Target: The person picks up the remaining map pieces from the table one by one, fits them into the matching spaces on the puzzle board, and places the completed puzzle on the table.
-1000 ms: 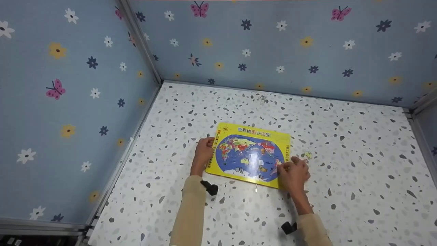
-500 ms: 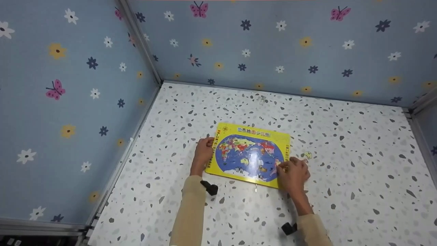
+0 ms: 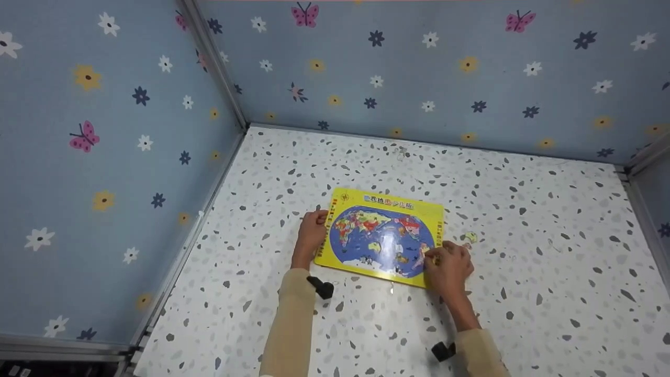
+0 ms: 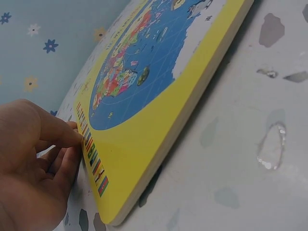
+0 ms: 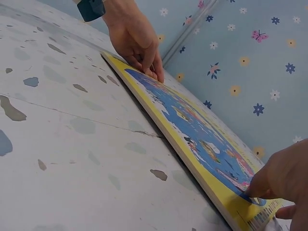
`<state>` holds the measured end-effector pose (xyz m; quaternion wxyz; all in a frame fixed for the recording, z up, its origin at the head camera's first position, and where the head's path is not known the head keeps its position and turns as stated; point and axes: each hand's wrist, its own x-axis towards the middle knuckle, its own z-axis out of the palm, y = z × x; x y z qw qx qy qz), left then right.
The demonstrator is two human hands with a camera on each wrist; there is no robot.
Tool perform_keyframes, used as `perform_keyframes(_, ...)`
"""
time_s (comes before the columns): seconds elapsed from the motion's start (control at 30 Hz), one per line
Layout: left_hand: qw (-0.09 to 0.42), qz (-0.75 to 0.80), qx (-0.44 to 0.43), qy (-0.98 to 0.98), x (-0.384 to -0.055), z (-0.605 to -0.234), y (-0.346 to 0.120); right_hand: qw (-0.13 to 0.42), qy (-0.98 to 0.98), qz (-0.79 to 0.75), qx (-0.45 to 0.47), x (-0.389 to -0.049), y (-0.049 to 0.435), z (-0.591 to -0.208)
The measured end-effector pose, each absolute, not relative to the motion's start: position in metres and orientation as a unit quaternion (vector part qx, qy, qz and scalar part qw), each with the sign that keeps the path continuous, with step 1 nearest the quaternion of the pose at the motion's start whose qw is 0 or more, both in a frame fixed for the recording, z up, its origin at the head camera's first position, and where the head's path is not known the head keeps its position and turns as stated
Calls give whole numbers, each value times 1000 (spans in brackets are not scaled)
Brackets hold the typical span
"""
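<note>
A yellow-bordered world map puzzle board (image 3: 356, 264) lies flat on the speckled table. My left hand (image 3: 312, 230) holds its left edge; in the left wrist view the thumb side of that hand (image 4: 33, 159) meets the row of printed flags, other fingers curled beside the edge. On the lower right of the map, my right hand (image 3: 451, 264) touches the board with bent fingers. The right wrist view shows a fingertip of the right hand (image 5: 284, 178) down on the map's blue rim; whether it pinches a piece is hidden. A small yellow-green piece (image 3: 470, 237) lies right of the board.
The white speckled table (image 3: 549, 262) extends around the board. Blue flower-print panels (image 3: 398, 68) stand at the back and left (image 3: 115, 173), with metal framing at their edges. Black straps or mounts (image 3: 443, 351) sit at both wrists.
</note>
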<state>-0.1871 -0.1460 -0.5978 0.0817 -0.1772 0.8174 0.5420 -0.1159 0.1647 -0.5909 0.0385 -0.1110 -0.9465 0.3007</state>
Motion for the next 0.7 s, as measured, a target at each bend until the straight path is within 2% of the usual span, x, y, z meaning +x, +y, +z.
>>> perform_keyframes(0.7, 84, 536, -184, 819, -190, -600, -147, 36, -949, 294, -109, -115, 164, -592)
